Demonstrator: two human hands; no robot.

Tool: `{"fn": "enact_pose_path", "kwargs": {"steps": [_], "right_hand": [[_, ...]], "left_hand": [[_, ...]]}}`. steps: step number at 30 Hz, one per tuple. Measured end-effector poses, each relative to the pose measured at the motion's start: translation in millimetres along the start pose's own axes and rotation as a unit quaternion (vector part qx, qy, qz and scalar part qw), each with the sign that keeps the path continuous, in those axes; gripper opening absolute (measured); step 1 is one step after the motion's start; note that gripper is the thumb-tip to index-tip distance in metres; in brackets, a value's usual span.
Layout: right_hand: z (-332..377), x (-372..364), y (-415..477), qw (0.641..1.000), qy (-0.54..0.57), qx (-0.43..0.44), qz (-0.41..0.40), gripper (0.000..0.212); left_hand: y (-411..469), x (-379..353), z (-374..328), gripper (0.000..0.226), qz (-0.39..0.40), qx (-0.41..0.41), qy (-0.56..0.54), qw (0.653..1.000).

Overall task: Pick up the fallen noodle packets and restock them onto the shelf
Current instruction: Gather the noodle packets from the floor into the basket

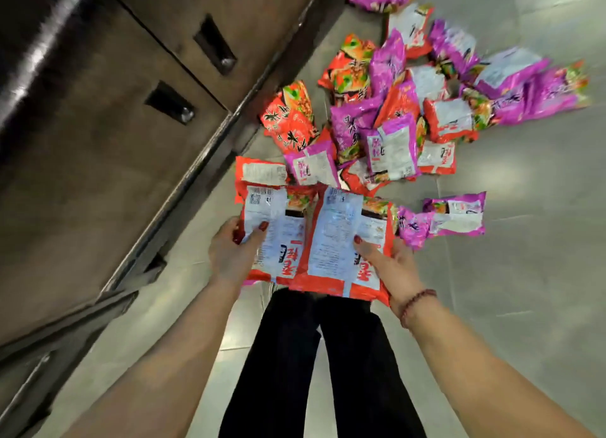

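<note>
Noodle packets [390, 116] dumped in a messy heap on the floor [541, 290], red and purple all mixed up, some face up, plenty showing the pale back label. Heap sitting just right of a dark cabinet [98, 142] with two recessed handle slots, nearest packets close to its base. Two red ones lifted off the ground, backs up, side by side with edges touching, held out above black trousers [328, 355]. Left hand [234, 250] clamped on the left packet [278, 237], thumb on top near the outer edge, fingers tucked underneath. Right hand [393, 267] same deal on the right packet [337, 241], thumb pressed on the label, other fingers hidden below. Hands apart, one per packet, not touching each other. Beaded bracelet [418, 303] on the right wrist. A couple of purple packets [455, 214] lying on their own just beyond the right hand, slightly apart from the main heap. Far end of the heap a bit blurry, so no telling the exact count.
</note>
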State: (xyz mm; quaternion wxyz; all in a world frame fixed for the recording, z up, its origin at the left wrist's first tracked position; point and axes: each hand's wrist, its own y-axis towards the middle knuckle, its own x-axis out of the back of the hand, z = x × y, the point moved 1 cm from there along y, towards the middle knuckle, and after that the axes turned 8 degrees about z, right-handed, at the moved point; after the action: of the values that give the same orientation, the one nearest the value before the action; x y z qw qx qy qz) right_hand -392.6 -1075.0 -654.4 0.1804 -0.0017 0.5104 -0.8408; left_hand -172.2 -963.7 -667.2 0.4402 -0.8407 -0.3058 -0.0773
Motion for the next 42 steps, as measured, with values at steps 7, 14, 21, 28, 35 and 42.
{"fn": "enact_pose_path", "kwargs": {"steps": [7, 14, 21, 28, 35, 42], "right_hand": [[94.6, -69.3, -162.7, 0.985, -0.115, 0.128, 0.015, 0.068], [144.2, -104.5, -269.5, 0.954, -0.173, 0.228, 0.092, 0.047], [167.5, -117.4, -317.2, 0.91, -0.261, 0.236, 0.22, 0.036], [187.9, -153.5, -329.5, 0.841, -0.36, 0.186, 0.358, 0.039], [133.7, -204.3, -360.8, 0.767, -0.429, 0.121, 0.46, 0.039], [5.0, -250.9, -424.0, 0.674, -0.487, 0.051, 0.553, 0.039]], "left_hand": [[-147.0, 102.1, -110.1, 0.014, -0.045, -0.09, -0.126, 0.987], [-260.9, 181.1, -141.0, 0.032, -0.107, -0.125, -0.18, 0.97], [-347.8, 205.4, -125.6, 0.02, -0.235, -0.112, -0.278, 0.925], [-430.8, 168.0, -95.5, 0.011, -0.368, -0.036, -0.422, 0.827], [-513.7, 149.3, -35.7, 0.009, -0.491, 0.022, -0.481, 0.726], [-600.9, 140.1, 52.8, 0.006, -0.598, 0.055, -0.52, 0.608]]}}
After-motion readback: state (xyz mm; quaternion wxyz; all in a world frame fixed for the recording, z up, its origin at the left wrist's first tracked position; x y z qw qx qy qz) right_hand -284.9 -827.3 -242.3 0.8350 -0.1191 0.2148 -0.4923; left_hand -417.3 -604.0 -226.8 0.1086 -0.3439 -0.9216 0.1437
